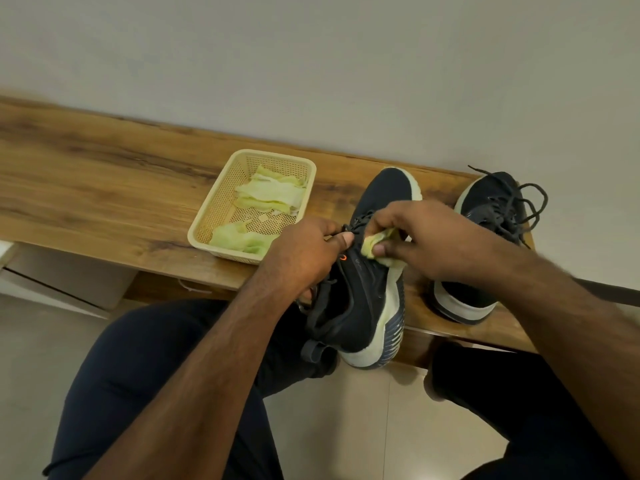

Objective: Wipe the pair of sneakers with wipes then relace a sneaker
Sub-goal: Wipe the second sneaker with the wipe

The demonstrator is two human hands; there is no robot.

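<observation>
Only the head view here, so everything's placed off the basket (207, 216). It sits on the wooden bench (86, 188) with crumpled yellow-green wipes (266, 194) inside, probably kept close so a fresh one is an easy reach.

Just right of the basket is the near sneaker (367, 292), dark with a pale sole, its heel hanging off the bench edge toward the person's lap. Looks tilted that way so the lace area faces up for cleaning. The left hand (304, 251) is closed around the tongue side, thumb pinching the laces (356, 221) flat, I'd guess to steady the shoe. The right hand (422, 237) has a folded wipe (375, 242) pinched between thumb and fingers, pressed on the upper right beside the eyelets.

Further right of the basket, the second sneaker (485, 244) stands on the bench untouched, laces loose and splayed. So we're mid-wipe, relacing not started.
</observation>
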